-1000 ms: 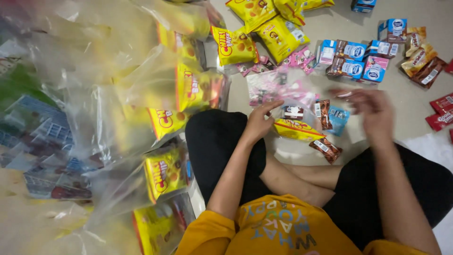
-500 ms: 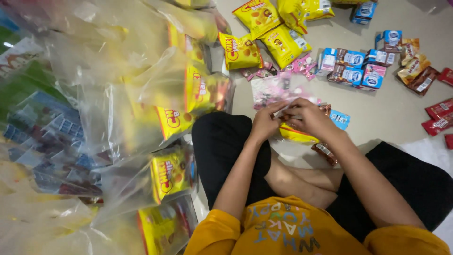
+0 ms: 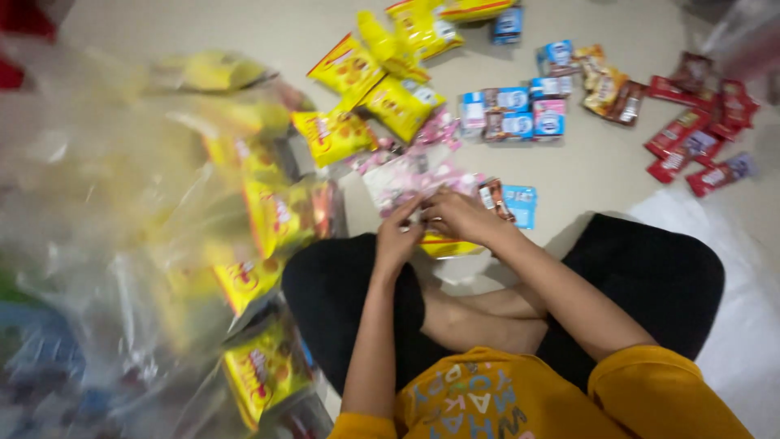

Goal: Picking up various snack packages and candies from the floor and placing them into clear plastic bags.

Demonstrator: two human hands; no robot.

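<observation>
On a beige floor (image 3: 601,175) strewn with snacks, left hand (image 3: 398,240) and right hand (image 3: 459,215) grip a clear packet (image 3: 406,180), fingers closed.

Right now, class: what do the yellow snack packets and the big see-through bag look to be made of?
Yellow snack packets: likely thin printed plastic film, glossy; they crease and catch light.
Big see-through bag: probably soft clear plastic, shiny; it wrinkles, and the packets inside show through it, though this part is blurred.

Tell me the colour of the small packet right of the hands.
Light blue packet, seen in the head view.
</observation>
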